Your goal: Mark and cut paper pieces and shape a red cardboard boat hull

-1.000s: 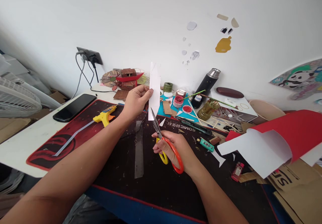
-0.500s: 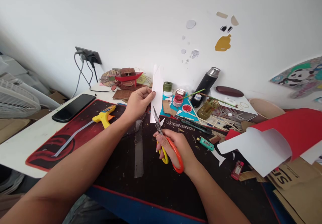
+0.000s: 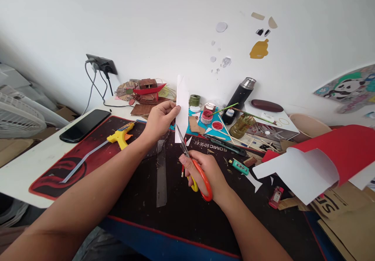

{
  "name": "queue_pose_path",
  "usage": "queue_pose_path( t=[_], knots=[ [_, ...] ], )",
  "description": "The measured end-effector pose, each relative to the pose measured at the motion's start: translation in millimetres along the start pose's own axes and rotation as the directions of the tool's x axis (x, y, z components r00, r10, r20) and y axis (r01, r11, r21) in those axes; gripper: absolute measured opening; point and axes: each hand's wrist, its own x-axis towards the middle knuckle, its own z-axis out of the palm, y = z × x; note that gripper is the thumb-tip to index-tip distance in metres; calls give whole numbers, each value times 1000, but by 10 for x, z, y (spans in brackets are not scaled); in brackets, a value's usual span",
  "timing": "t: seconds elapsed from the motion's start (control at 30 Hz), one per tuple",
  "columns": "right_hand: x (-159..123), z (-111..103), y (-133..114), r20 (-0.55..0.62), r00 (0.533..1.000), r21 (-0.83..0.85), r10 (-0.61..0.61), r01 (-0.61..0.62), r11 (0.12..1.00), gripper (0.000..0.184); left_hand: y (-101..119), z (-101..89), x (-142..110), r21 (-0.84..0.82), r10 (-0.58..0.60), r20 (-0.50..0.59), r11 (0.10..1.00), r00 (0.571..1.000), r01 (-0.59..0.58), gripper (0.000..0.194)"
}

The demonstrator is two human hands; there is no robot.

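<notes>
Between thumb and fingers, my left hand [image 3: 164,117] pinches a narrow strip of white paper [image 3: 183,97], which stands upright above the desk mat. My right hand [image 3: 206,171] grips scissors [image 3: 185,148] with one orange and one yellow handle. Their blades point up and away, lying against the lower part of the strip, nearly closed. A small triangular paper scrap [image 3: 189,140] lies beside the strip's lower end. Below my hands, a clear ruler-like strip [image 3: 161,175] rests on the dark mat. A thin red pencil-like stick [image 3: 183,168] shows partly behind the scissors.
A yellow glue gun [image 3: 120,136] and a phone [image 3: 84,126] lie to the left. Red paint jars [image 3: 206,117], a black thermos [image 3: 238,97] and a utility knife [image 3: 225,144] are behind. Curled red-and-white paper [image 3: 319,159], lighters [image 3: 239,166] and cardboard [image 3: 345,222] sit right.
The scissor handles have drawn closer together and the blades have come nearer to shut at the paper strip. My left hand keeps its hold on the strip, almost unmoved.
</notes>
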Motion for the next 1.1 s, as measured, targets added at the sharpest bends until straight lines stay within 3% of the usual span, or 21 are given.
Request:
queue_pose_path(
  t=[1.1],
  knots=[
    [-18, -8, -39, -16, 1000, -82, -10, 8, 997, 54, -23, 0, -1, -24, -13, 15, 1000, 1000, 13, 33]
  ],
)
